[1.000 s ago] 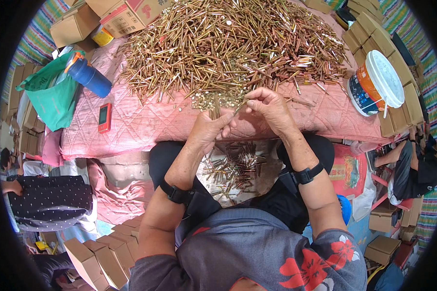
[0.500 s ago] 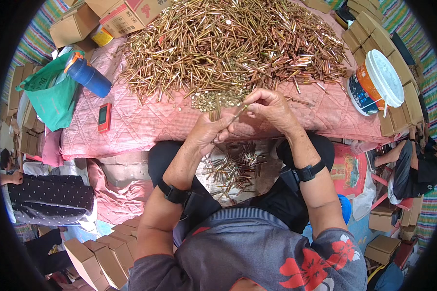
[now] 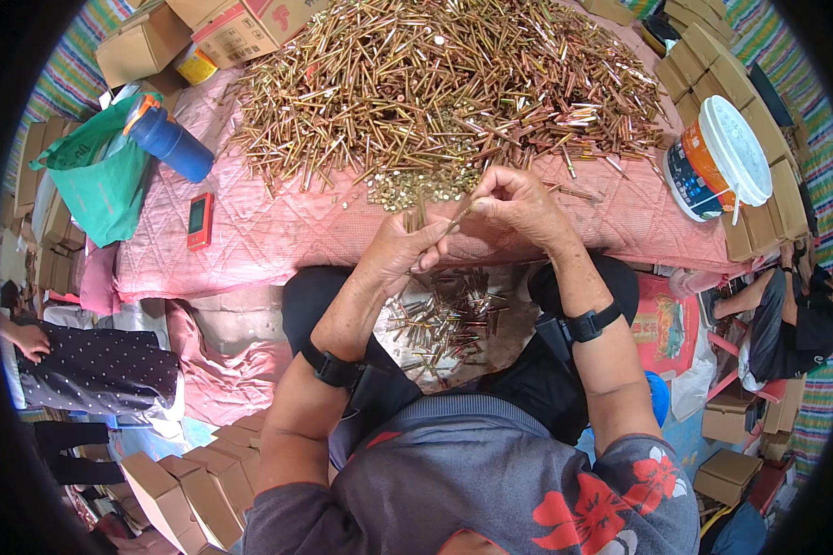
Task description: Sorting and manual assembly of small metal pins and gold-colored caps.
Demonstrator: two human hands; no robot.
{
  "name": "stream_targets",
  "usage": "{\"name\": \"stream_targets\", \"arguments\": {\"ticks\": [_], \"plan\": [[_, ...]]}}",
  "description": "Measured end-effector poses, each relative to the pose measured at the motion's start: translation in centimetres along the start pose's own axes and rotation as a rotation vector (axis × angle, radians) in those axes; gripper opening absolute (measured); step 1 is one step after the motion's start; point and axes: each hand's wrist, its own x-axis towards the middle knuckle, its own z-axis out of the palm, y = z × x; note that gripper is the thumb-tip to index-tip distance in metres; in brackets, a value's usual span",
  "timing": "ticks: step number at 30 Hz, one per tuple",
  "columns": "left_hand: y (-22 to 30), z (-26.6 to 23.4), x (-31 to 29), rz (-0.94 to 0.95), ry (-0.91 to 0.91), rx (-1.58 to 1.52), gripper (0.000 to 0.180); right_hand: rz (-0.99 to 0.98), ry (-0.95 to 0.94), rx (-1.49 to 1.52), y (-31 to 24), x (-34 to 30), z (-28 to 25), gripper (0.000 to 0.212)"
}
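In front of my belly, both hands meet over the near edge of the pink quilted cover (image 3: 278, 236). My left hand (image 3: 407, 248) is closed around several thin brass-coloured metal rods (image 3: 418, 211) that stick up past its fingers. A thin rod (image 3: 459, 216) slants between the two hands. The fingertips of my right hand (image 3: 518, 205) pinch its upper end; any small part there is too small to make out. Just beyond lie small round metal pieces (image 3: 405, 192), like nuts or washers. Behind them rises a large heap of similar rods (image 3: 453, 92).
More rods (image 3: 453, 314) lie between my legs. To the left are a blue tumbler (image 3: 171, 146), a green bag (image 3: 97, 176) and a red device (image 3: 199, 222). A white-lidded bucket (image 3: 717, 159) stands right, among cardboard boxes (image 3: 764, 102). Other people sit at both sides.
My right hand has shifted very slightly at the rod's upper end; my left hand keeps its hold. At the far left, another person's hand has moved lower over the dark dotted cloth.
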Motion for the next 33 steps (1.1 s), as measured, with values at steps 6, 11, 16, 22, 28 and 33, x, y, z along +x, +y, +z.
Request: {"name": "stream_targets", "arguments": {"ticks": [6, 11, 16, 22, 28, 33], "plan": [[-0.6, -0.5, 0.2, 0.027, 0.014, -0.002, 0.018, 0.066, 0.029, 0.176, -0.3, 0.0, 1.1, 0.010], [-0.3, 0.0, 0.2, 0.132, 0.030, 0.121, 0.017, 0.011, 0.035, 0.170, -0.1, 0.3, 1.2, 0.012], [-0.4, 0.0, 0.1, 0.126, 0.041, 0.171, 0.017, -0.053, 0.085, -0.265, 0.6, 0.6, 1.0, 0.012], [-0.6, -0.6, 0.3, 0.099, 0.049, 0.142, 0.018, 0.029, 0.028, 0.248, 0.1, 0.2, 1.5, 0.013], [-0.4, -0.2, 0.3, 0.061, 0.042, 0.124, 0.018, 0.076, 0.057, 0.230, -0.5, -0.2, 1.7, 0.011], [-0.1, -0.2, 0.2, 0.058, 0.035, 0.193, 0.019, 0.064, 0.065, 0.131, 0.1, -0.3, 1.5, 0.011]]}}
